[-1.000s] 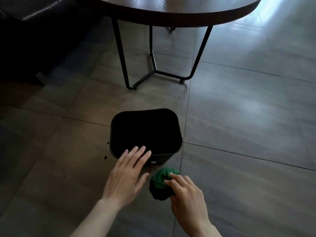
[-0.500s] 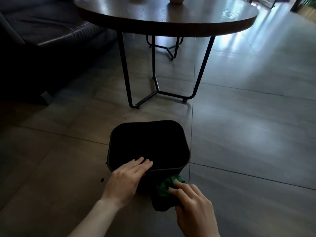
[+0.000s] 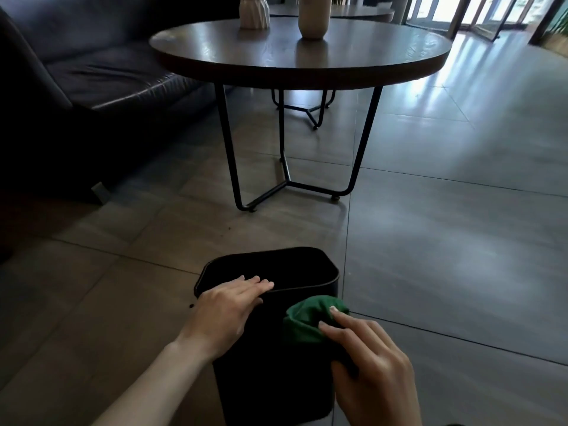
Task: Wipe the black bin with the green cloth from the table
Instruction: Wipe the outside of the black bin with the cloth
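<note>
A black bin [image 3: 270, 379] stands upright on the tiled floor right in front of me, its open top facing up. My left hand [image 3: 224, 312] lies flat over the bin's near left rim, fingers stretched across the edge. My right hand [image 3: 375, 373] presses a bunched green cloth [image 3: 307, 321] against the bin's near right side, just below the rim. The lower part of the cloth is hidden under my fingers.
A round dark wooden table [image 3: 301, 53] on black metal legs stands beyond the bin, with two pale vases [image 3: 313, 16] on it. A dark leather sofa [image 3: 92, 75] fills the left. Open tiled floor [image 3: 461, 241] stretches to the right.
The view has tilted up, showing the table top and the vases. My left hand has settled on the bin's rim, and my right hand has brought the cloth up against the bin's side.
</note>
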